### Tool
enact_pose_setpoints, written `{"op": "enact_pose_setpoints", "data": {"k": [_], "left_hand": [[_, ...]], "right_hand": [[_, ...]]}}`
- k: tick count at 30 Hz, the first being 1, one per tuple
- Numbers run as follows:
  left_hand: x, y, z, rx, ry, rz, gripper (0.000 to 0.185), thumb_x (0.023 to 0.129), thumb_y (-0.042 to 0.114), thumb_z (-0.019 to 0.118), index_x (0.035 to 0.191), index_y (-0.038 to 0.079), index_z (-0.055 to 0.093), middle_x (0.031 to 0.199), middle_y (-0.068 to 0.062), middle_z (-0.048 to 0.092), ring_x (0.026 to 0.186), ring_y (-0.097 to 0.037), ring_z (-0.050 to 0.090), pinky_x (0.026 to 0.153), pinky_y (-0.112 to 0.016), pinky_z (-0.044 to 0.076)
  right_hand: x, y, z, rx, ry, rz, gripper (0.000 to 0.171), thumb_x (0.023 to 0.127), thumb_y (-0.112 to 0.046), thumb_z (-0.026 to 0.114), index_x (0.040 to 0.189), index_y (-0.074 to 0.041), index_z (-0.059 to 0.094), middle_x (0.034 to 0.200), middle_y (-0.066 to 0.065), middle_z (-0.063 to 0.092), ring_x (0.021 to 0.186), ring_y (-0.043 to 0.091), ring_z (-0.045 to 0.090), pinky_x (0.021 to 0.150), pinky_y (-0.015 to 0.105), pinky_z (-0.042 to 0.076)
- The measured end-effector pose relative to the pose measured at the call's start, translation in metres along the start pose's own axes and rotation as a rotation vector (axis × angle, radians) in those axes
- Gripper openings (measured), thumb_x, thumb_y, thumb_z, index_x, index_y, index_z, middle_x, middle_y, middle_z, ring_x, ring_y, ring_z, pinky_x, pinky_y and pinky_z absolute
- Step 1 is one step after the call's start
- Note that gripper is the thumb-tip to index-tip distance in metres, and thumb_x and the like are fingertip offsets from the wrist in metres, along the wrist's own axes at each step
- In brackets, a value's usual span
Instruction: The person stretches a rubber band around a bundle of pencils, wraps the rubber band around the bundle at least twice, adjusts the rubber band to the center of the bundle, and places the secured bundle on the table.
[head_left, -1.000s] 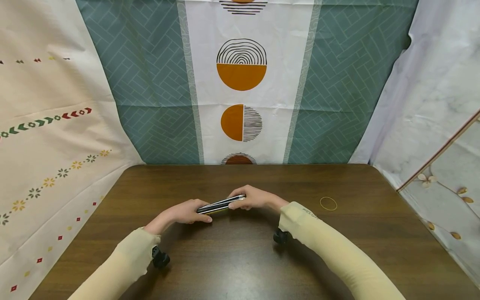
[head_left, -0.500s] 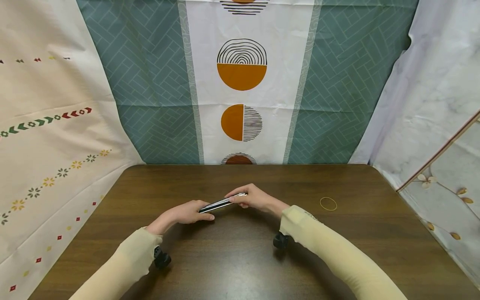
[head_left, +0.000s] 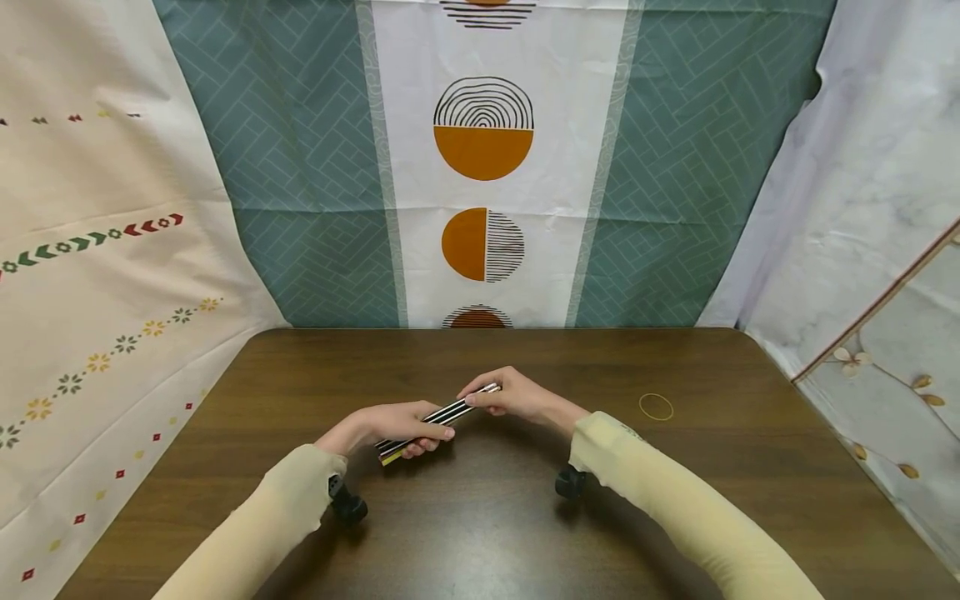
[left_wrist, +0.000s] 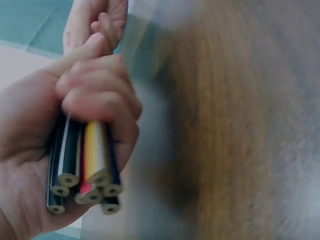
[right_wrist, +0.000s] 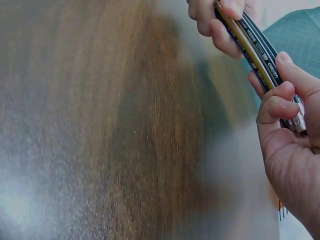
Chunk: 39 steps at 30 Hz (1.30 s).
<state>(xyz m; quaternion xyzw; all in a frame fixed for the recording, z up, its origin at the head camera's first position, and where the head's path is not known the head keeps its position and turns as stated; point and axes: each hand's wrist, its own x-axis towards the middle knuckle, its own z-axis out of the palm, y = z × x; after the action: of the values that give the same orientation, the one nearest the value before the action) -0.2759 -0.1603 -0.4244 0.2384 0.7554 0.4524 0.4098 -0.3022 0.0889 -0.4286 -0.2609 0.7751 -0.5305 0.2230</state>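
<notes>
A bundle of pencils (head_left: 450,412) is held between both hands above the middle of the table. My left hand (head_left: 401,423) wraps its fingers round the lower left part, as the left wrist view shows: several dark pencils (left_wrist: 69,155), a yellow one and a red one stick out below the fist (left_wrist: 100,95), flat ends toward the camera. The right hand (head_left: 513,393) grips the upper right end with thumb and fingers. In the right wrist view the pencils (right_wrist: 255,50) slant between the two hands, with light ends just past the right fingers (right_wrist: 277,102).
A thin yellow rubber band (head_left: 656,407) lies on the brown wooden table (head_left: 480,517), right of the hands. Patterned cloths (head_left: 322,167) hang behind the table and at both sides. A small black camera sits at each wrist (head_left: 348,500).
My left hand has slid right along the pencils and closed round them, so their lower ends now show past it. The bundle tilts more steeply. The right hand moved slightly right.
</notes>
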Motion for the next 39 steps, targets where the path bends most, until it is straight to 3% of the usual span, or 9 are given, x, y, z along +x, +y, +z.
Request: {"op": "enact_pose_setpoints", "data": {"k": [4, 9, 17, 21, 26, 31, 35, 39], "left_hand": [[0.005, -0.001, 0.004, -0.054, 0.019, 0.011, 0.031, 0.106, 0.033, 0.047, 0.102, 0.002, 0.048, 0.062, 0.005, 0.037, 0.049, -0.007, 0.032, 0.046, -0.021, 0.031], [0.011, 0.002, 0.014, -0.021, 0.1, 0.036, 0.04, 0.107, 0.036, 0.042, 0.101, -0.002, 0.046, 0.063, 0.005, 0.035, 0.048, -0.009, 0.03, 0.044, -0.022, 0.029], [0.023, 0.007, 0.023, 0.212, 0.281, 0.083, 0.032, 0.106, 0.032, 0.047, 0.109, 0.001, 0.052, 0.067, 0.002, 0.042, 0.047, -0.01, 0.035, 0.043, -0.022, 0.033], [0.027, 0.011, 0.027, 0.295, 0.355, 0.137, 0.024, 0.105, 0.027, 0.05, 0.114, 0.004, 0.051, 0.065, 0.001, 0.046, 0.046, -0.01, 0.04, 0.042, -0.022, 0.036], [0.031, 0.016, 0.029, 0.334, 0.412, 0.2, 0.023, 0.103, 0.024, 0.053, 0.116, 0.005, 0.05, 0.069, -0.002, 0.05, 0.048, -0.01, 0.044, 0.043, -0.022, 0.039], [0.036, 0.018, 0.031, 0.376, 0.493, 0.202, 0.027, 0.103, 0.035, 0.052, 0.109, 0.009, 0.054, 0.074, 0.001, 0.046, 0.056, -0.009, 0.04, 0.052, -0.022, 0.037], [0.038, 0.021, 0.034, 0.466, 0.559, 0.193, 0.025, 0.103, 0.036, 0.052, 0.1, 0.011, 0.056, 0.07, 0.003, 0.042, 0.056, -0.009, 0.037, 0.053, -0.023, 0.034], [0.039, 0.024, 0.037, 0.527, 0.569, 0.188, 0.024, 0.103, 0.035, 0.052, 0.102, 0.012, 0.057, 0.07, 0.003, 0.043, 0.055, -0.009, 0.038, 0.053, -0.022, 0.035]], "right_hand": [[-0.001, 0.002, -0.001, 0.014, 0.02, -0.004, 0.021, 0.097, -0.017, 0.064, 0.112, -0.003, 0.069, 0.067, -0.001, 0.047, 0.055, 0.012, 0.038, 0.055, 0.025, 0.035], [-0.002, 0.006, -0.003, 0.042, 0.069, -0.002, 0.017, 0.098, -0.016, 0.062, 0.108, -0.002, 0.061, 0.068, -0.001, 0.046, 0.057, 0.013, 0.038, 0.055, 0.024, 0.035], [-0.005, 0.006, 0.005, 0.052, 0.286, -0.026, 0.024, 0.101, -0.023, 0.058, 0.102, 0.0, 0.053, 0.067, -0.001, 0.047, 0.057, 0.011, 0.042, 0.055, 0.024, 0.037], [-0.006, 0.004, 0.003, 0.038, 0.303, -0.059, 0.022, 0.102, -0.02, 0.056, 0.103, 0.001, 0.051, 0.067, 0.0, 0.044, 0.055, 0.012, 0.038, 0.053, 0.023, 0.034], [-0.008, 0.002, -0.001, 0.026, 0.3, -0.081, 0.022, 0.102, -0.019, 0.057, 0.107, 0.002, 0.051, 0.069, 0.0, 0.044, 0.056, 0.012, 0.038, 0.053, 0.023, 0.034], [-0.011, -0.002, -0.001, 0.007, 0.327, -0.099, 0.022, 0.101, -0.018, 0.057, 0.108, 0.002, 0.05, 0.07, 0.001, 0.045, 0.056, 0.011, 0.039, 0.052, 0.022, 0.034], [-0.014, -0.006, 0.005, 0.009, 0.406, -0.09, 0.023, 0.101, -0.019, 0.059, 0.11, -0.001, 0.049, 0.075, 0.002, 0.047, 0.057, 0.011, 0.041, 0.053, 0.021, 0.036], [-0.019, -0.007, 0.012, -0.065, 0.514, -0.064, 0.028, 0.099, -0.024, 0.061, 0.119, -0.006, 0.052, 0.094, 0.007, 0.061, 0.07, 0.013, 0.053, 0.062, 0.023, 0.044]]}}
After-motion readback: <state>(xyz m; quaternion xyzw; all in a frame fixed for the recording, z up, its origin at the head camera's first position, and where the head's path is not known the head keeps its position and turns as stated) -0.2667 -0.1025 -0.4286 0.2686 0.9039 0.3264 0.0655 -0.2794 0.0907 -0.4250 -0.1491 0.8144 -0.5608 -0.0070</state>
